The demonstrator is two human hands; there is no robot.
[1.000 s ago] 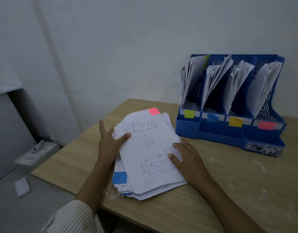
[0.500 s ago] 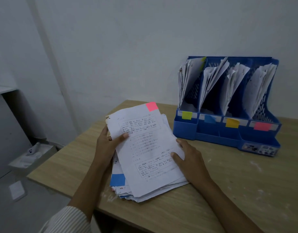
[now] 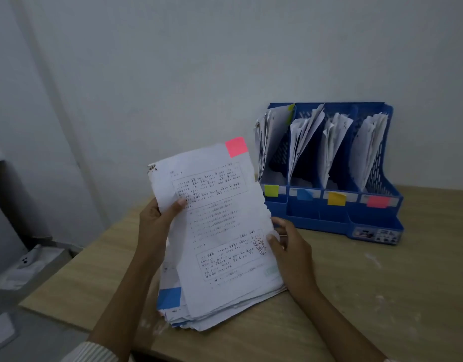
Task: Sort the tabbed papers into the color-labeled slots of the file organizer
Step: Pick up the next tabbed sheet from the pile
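Near edge of the wooden table (image 3: 355, 296): stack of papers (image 3: 225, 307), lower end resting on the tabletop, a blue tab (image 3: 169, 297) sticking out at its left. Left hand (image 3: 157, 226) grips the stack's upper left edge, thumb curled over the printed top sheet (image 3: 214, 226). Right hand (image 3: 290, 252) pinches the right edge, thumb on the sheet's face. Top sheet carries a pink tab (image 3: 236, 146) at its upper corner. Farther back, against the wall: blue file organizer (image 3: 376, 223), four slots holding papers, labelled green (image 3: 271, 191), blue (image 3: 305, 194), yellow (image 3: 336, 198), pink (image 3: 377, 201).
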